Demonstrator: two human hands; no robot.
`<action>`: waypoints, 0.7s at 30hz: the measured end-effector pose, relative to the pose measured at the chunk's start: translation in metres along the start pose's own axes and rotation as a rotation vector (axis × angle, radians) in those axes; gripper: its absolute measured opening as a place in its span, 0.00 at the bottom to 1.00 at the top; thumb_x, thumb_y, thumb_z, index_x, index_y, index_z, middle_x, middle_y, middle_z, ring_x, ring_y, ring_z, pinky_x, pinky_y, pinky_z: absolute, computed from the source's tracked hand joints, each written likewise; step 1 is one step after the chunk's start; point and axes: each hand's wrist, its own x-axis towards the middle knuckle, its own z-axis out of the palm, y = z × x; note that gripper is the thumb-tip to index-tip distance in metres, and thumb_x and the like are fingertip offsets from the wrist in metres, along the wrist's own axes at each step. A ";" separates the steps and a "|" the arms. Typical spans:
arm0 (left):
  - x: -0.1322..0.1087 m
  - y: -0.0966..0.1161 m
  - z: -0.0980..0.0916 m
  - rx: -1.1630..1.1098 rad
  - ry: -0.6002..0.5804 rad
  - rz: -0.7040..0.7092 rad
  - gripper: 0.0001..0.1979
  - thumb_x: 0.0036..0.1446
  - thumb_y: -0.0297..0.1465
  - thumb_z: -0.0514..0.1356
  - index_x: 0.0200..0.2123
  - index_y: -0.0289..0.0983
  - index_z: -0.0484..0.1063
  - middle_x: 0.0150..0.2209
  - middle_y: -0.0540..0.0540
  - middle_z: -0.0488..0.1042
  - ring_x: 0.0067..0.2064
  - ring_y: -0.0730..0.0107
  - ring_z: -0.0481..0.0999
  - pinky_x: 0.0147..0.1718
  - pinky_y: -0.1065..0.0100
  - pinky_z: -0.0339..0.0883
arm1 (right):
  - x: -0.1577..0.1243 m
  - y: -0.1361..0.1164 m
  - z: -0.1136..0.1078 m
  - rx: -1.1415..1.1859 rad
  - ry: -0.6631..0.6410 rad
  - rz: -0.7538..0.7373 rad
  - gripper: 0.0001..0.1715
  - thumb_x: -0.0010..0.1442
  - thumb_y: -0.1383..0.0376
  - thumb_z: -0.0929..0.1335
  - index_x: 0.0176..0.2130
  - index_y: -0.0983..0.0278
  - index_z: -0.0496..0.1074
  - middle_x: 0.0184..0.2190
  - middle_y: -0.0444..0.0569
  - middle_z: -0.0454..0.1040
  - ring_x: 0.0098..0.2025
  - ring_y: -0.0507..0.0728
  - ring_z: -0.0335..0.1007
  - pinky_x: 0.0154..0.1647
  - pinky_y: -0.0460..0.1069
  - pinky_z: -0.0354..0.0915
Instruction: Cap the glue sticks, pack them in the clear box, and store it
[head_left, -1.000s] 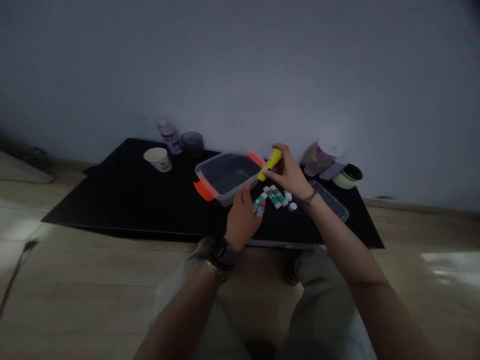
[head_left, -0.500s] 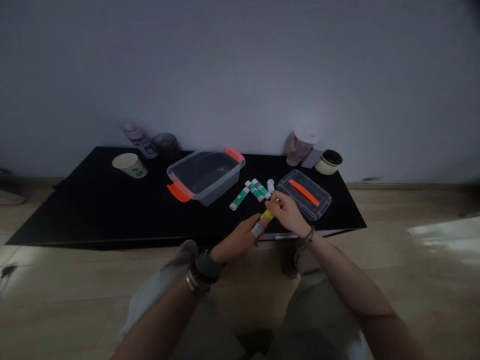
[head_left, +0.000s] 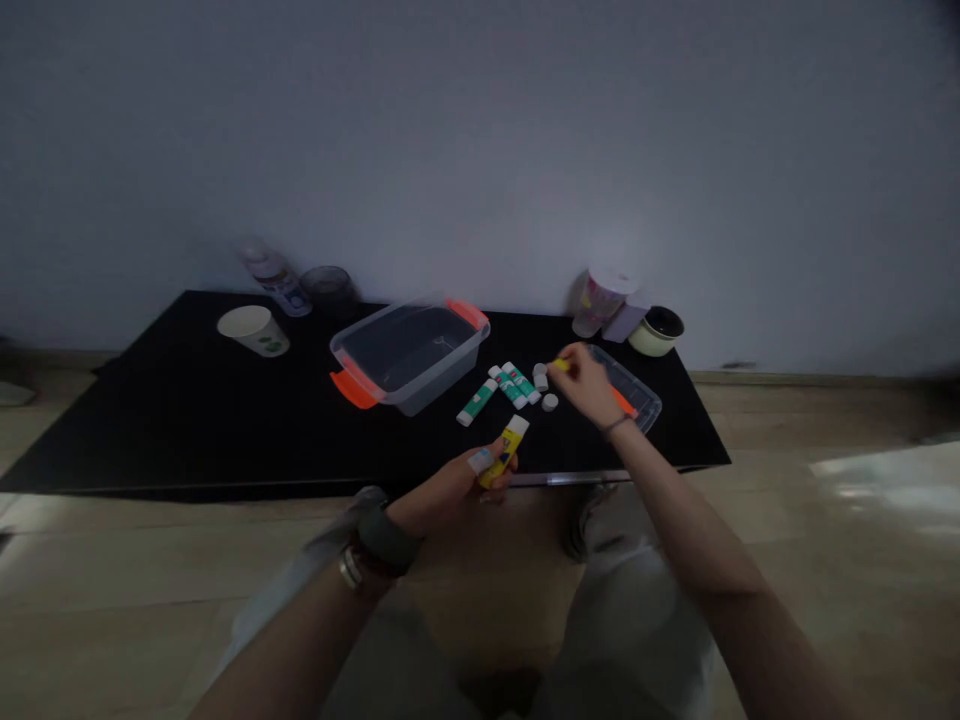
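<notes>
My left hand (head_left: 465,478) is closed around a yellow glue stick (head_left: 504,455), its white end pointing up and away from me. Farther right, my right hand (head_left: 589,385) pinches a small yellow cap (head_left: 560,365) above the table, beside the white caps (head_left: 541,375). One more white cap (head_left: 550,402) lies nearer to me. Between my hands and the tub are several green-and-white glue sticks (head_left: 478,402), lying close together. Partly under my right forearm rests a clear lid (head_left: 646,392) with an orange handle.
A clear tub (head_left: 442,375) with orange clips stands on the black table (head_left: 225,430). Left of it are a paper cup (head_left: 255,332), a bottle (head_left: 277,283) and a dark cup (head_left: 330,292). At the back right stand a plastic cup (head_left: 598,303) and a pale green bowl (head_left: 655,335).
My hands have come apart: the right moved away and right with the yellow cap, the left drew back with the glue stick. The white cap nearer to me now shows.
</notes>
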 end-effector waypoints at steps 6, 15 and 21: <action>0.027 -0.011 -0.008 -0.115 0.185 0.017 0.23 0.61 0.52 0.57 0.36 0.35 0.67 0.23 0.55 0.62 0.20 0.80 0.57 0.27 0.71 0.65 | 0.022 -0.053 0.127 -0.168 -0.300 -0.100 0.21 0.67 0.57 0.68 0.55 0.64 0.69 0.54 0.53 0.71 0.51 0.59 0.72 0.51 0.59 0.71; 0.035 -0.002 -0.022 -0.182 0.508 0.077 0.11 0.65 0.40 0.55 0.40 0.38 0.65 0.31 0.50 0.70 0.28 0.76 0.72 0.32 0.71 0.69 | 0.042 -0.047 0.121 -0.224 -0.338 -0.170 0.15 0.69 0.58 0.65 0.44 0.65 0.74 0.43 0.54 0.78 0.47 0.59 0.70 0.49 0.52 0.62; 0.047 -0.016 -0.024 0.008 0.510 0.129 0.15 0.62 0.32 0.57 0.51 0.40 0.65 0.48 0.43 0.75 0.46 0.67 0.79 0.41 0.67 0.71 | 0.001 -0.040 0.090 0.224 -0.687 -0.105 0.20 0.63 0.51 0.69 0.33 0.65 0.75 0.28 0.44 0.77 0.31 0.52 0.71 0.33 0.46 0.63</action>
